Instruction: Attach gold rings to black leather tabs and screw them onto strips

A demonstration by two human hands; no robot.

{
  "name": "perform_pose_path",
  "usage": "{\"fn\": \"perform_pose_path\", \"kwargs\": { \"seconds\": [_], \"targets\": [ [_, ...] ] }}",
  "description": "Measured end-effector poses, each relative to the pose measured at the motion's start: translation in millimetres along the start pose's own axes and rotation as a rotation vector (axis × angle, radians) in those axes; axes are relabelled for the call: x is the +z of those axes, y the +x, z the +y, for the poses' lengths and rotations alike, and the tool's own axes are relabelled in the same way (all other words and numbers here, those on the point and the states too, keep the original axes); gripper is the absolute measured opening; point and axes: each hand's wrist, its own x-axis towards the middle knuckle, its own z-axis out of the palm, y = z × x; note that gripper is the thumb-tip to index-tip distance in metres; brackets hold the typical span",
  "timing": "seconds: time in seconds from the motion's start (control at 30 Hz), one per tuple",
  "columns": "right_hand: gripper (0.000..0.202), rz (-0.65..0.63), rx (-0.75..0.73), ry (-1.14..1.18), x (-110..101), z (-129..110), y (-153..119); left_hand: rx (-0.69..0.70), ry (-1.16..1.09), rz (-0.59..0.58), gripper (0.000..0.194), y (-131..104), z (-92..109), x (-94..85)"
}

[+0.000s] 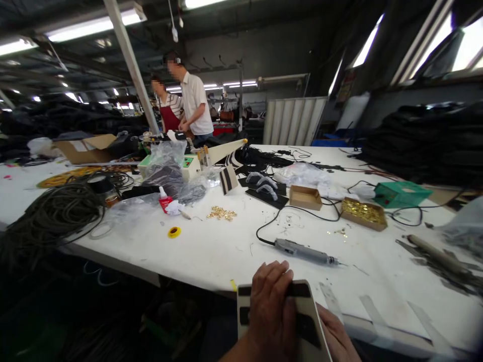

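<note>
A pale panel with dark stripes (310, 306) stands tilted at the table's front edge, low in the head view. Across its face lies my left hand (272, 311), fingers bent and close together over the upper rim. My right hand (334, 334) holds the panel's right side from behind, its fingertips partly hidden by it. Just beyond the panel, a grey electric screwdriver (304, 251) with a black cable rests on the white table (211, 256).
Small gold pieces (222, 213), a yellow tape roll (174, 232) and a red glue bottle (165, 200) lie left. At right are a box of gold parts (364, 213) and a green box (400, 193). Coiled cord (49, 216) is far left; two people (196, 103) stand behind.
</note>
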Motion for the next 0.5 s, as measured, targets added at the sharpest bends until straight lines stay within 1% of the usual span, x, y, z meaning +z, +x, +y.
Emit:
{"fn": "perform_pose_path", "kwargs": {
  "seconds": [0.07,0.1,0.17,0.2,0.23,0.27,0.33,0.4,0.5],
  "targets": [
    [0.049,-0.035,0.013,0.068,6.4,-3.5,13.0,-0.045,-0.080,0.003,0.048,5.2,2.7,-8.4],
    [0.049,-0.084,0.026,0.112,11.5,-8.3,20.2,-0.105,-0.134,0.019,0.042,7.0,2.0,-12.3],
    [0.049,-0.249,0.063,0.201,24.9,-23.1,36.2,-0.279,-0.247,0.073,0.027,8.5,-3.7,-19.8],
    [0.049,-0.335,0.080,0.233,32.7,-32.2,45.6,-0.384,-0.301,0.093,0.023,8.2,-8.5,-23.8],
    [0.047,-0.408,0.091,0.245,41.2,-41.3,56.2,-0.494,-0.353,0.106,0.023,7.3,-14.4,-28.2],
    [0.045,-0.447,0.090,0.229,50.0,-49.8,68.3,-0.602,-0.402,0.115,0.026,6.0,-21.0,-33.0],
    [0.040,-0.450,0.042,0.124,68.8,-62.4,97.9,-0.807,-0.492,0.143,0.034,2.7,-35.3,-43.6],
    [0.032,-0.403,-0.061,-0.031,89.3,-66.8,134.2,-0.966,-0.586,0.186,0.039,-1.1,-49.2,-54.1],
    [0.026,-0.354,-0.203,-0.292,122.7,-59.8,194.5,-1.091,-0.736,0.263,0.044,-6.1,-65.0,-66.4]
  ]
}}
